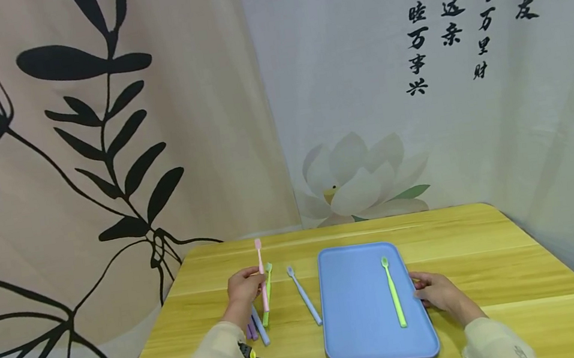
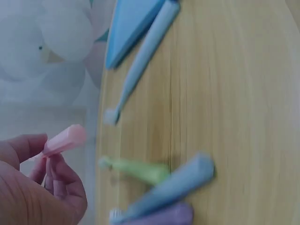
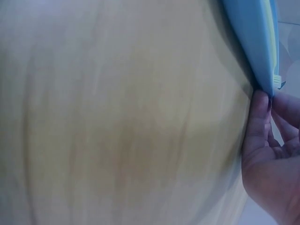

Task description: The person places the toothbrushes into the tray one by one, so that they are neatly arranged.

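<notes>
One green toothbrush [image 1: 393,292] already lies on the blue tray [image 1: 359,314], so by our reckoning the sorting is barely begun. Our left hand [image 1: 244,290] pinches the pink toothbrush [image 1: 262,273] between thumb and fingers [image 2: 28,145], held up just above the worktop [image 1: 495,272], left of the tray. Our right hand [image 1: 438,292] rests at the tray's right edge, fingers loosely curved and touching its rim. Left on the worktop are a light blue toothbrush [image 1: 304,295] just beside the tray, and near our left hand a second green toothbrush [image 1: 267,296], another blue one [image 1: 260,330] and a purple one [image 1: 251,330]. Nothing blocks the way to the tray.
</notes>
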`<state>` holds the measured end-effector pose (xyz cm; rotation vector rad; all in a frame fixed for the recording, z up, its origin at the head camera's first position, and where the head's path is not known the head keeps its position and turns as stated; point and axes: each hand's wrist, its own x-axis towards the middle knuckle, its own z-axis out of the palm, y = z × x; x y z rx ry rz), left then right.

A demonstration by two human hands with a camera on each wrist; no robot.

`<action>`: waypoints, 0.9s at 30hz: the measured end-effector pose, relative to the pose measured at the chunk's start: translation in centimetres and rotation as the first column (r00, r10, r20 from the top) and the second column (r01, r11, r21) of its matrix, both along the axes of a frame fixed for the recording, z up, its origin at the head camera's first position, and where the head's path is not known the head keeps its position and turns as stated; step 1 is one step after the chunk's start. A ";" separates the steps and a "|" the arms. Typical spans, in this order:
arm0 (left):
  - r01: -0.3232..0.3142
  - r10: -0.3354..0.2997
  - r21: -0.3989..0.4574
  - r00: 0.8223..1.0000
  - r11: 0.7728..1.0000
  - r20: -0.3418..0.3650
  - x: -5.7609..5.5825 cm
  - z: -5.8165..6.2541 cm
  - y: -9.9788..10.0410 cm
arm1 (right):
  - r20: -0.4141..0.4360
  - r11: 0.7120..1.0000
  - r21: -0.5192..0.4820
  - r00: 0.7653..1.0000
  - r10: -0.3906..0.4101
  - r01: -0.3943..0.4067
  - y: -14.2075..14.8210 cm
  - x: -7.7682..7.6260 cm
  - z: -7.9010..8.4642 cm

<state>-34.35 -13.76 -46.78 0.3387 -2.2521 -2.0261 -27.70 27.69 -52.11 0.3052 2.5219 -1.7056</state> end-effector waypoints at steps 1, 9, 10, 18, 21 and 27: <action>-0.001 0.001 0.013 1.000 1.000 0.003 0.0 0.0 0.5 | -0.003 1.000 -0.005 1.000 0.000 0.000 0.0 0.0 -0.1; 0.024 -0.023 0.138 1.000 0.990 -0.014 -0.1 -0.3 4.4 | -0.010 1.000 -0.015 1.000 0.005 -0.006 0.0 -0.1 -0.1; 0.034 -0.032 0.152 0.999 0.988 -0.017 -0.1 -0.2 4.9 | -0.008 1.000 -0.017 1.000 0.006 -0.006 0.0 -0.1 -0.1; 0.065 -0.063 0.170 0.998 0.983 -0.021 0.5 0.2 8.5 | -0.006 1.000 -0.015 1.000 0.005 -0.005 0.1 -0.2 -0.1; 0.073 -0.070 0.193 0.997 0.978 -0.019 0.9 0.1 9.8 | -0.002 1.000 -0.016 1.000 0.005 -0.005 0.2 -0.2 -0.1; 0.105 -0.103 0.214 0.994 0.971 -0.019 1.7 -0.1 12.2 | -0.002 1.000 -0.010 1.000 0.007 -0.007 0.2 -0.2 -0.2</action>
